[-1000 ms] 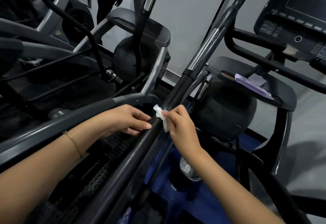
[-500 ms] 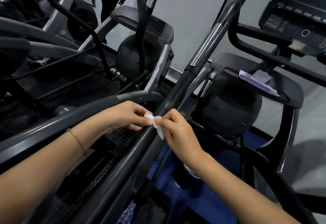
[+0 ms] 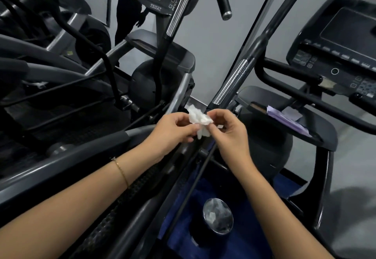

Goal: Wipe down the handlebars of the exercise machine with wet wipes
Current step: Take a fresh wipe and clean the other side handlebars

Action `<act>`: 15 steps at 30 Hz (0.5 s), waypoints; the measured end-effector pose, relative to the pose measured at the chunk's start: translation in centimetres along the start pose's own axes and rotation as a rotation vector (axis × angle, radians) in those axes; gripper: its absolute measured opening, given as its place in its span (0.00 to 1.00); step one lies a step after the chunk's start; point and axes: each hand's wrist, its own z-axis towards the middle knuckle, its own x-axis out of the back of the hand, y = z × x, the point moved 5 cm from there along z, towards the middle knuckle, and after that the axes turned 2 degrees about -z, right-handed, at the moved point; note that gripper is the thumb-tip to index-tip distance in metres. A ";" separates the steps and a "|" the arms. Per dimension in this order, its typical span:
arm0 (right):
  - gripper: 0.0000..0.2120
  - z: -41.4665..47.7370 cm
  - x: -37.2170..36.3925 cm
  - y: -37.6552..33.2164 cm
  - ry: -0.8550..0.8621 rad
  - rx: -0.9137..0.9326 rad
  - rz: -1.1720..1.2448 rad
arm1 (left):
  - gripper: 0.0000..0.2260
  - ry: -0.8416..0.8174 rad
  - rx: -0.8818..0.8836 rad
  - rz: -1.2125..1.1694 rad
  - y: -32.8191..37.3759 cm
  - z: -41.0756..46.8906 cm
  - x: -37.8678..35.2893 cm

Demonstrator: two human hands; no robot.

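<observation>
A crumpled white wet wipe (image 3: 198, 118) is pinched between the fingertips of my left hand (image 3: 175, 132) and my right hand (image 3: 227, 130), just above the long black handlebar arm (image 3: 252, 55) that runs diagonally from lower left to upper right. The arm has a chrome grip section (image 3: 232, 81) just beyond my hands. The wipe hangs slightly off the bar, bunched and partly spread between both hands. A thin gold bracelet sits on my left wrist.
The console (image 3: 333, 59) with black side handlebars (image 3: 295, 79) is at right, above a tray holding a purple wipe packet (image 3: 284, 119). A round metal-rimmed bin (image 3: 217, 218) stands below on blue flooring. A second machine and a standing person (image 3: 128, 4) are behind left.
The wipe, earlier held against the bar by my right hand alone, is now lifted off it and held by both hands, more spread out. The view has tilted upward.
</observation>
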 end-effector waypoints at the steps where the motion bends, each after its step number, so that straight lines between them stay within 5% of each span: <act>1: 0.12 0.8 1.1 0.1 0.037 0.024 -0.041 | 0.05 0.058 -0.050 0.049 0.4 0.8 0.2; 6: 0.21 6.7 5.3 2.1 0.077 0.080 -0.484 | 0.02 0.350 -0.314 0.477 3.5 5.8 0.6; 10: 0.24 9.3 4.0 4.3 -0.030 0.183 -0.714 | 0.08 0.208 -0.483 0.659 3.0 7.3 -3.3; 15: 0.28 9.6 4.5 6.0 0.039 0.259 -0.655 | 0.19 0.180 -0.635 0.800 2.0 6.8 -5.0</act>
